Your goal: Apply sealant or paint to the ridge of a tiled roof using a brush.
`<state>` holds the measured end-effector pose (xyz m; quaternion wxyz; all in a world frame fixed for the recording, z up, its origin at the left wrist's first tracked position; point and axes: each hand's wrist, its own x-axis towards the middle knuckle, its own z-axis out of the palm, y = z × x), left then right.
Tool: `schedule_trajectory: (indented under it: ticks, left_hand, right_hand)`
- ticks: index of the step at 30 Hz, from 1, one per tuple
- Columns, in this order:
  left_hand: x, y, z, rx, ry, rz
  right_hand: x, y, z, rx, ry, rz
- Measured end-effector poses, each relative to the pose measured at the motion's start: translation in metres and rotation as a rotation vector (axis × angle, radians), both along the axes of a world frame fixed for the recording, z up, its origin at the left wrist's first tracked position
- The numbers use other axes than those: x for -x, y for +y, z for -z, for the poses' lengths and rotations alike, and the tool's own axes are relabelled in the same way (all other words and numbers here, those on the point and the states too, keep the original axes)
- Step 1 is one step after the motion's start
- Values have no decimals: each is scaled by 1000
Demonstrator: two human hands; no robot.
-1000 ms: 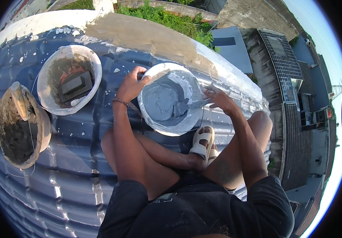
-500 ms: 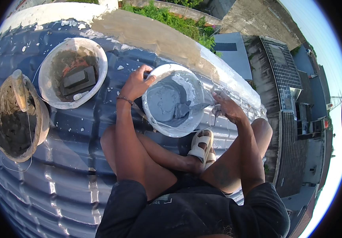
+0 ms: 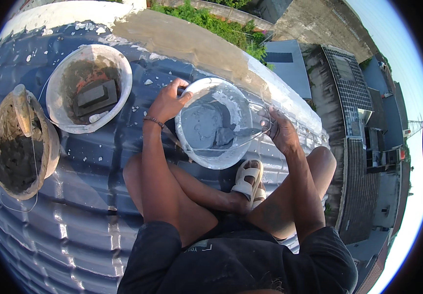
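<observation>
On the blue tile roof [image 3: 86, 196], just beyond the sandals [image 3: 247, 180], sits the white bucket [image 3: 214, 159] with wet grey mix [image 3: 199, 122] inside. Left hand [image 3: 170, 102]: fingers bent over the far-left rim, thumb on the near side, pinching the edge. Right hand [image 3: 282, 130]: fingers loosely curled round the wire handle [image 3: 243, 144], just off the right rim; gap between fingertips and palm hard to judge.

Change: half a second ago the wire sagged lower around the front of the bucket. Now it's up and crosses the near part of the opening. Left grip same as before. Bucket hasn't shifted noticeably.

My read: bucket now has two contacts, rim plus handle, so it should be steadier; downside is that the wire cuts across access to the mix.

Mix-coated trowel [image 3: 225, 135] lies in the bucket, one end pointing to the right hand. Can't tell if fingers touch it.

Off left: second bucket [image 3: 123, 63] with a dark block [image 3: 96, 97] in it; beside that, a crusted bucket [image 3: 50, 152] holding darker mortar [image 3: 15, 166] and a wooden-handled tool [image 3: 23, 110].
</observation>
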<state>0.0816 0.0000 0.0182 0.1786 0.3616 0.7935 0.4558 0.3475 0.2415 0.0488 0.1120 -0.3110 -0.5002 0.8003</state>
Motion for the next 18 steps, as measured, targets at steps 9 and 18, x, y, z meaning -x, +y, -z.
schedule_trajectory:
  ticks: [9,18]
  left_hand:
    - [0,2,-3,-2,-54,-7]
    - [5,0,6,-139,-274,-83]
  right_hand:
    - [87,-38,-15,-669,49,-120]
    - [36,-25,1,-1513,-437,44]
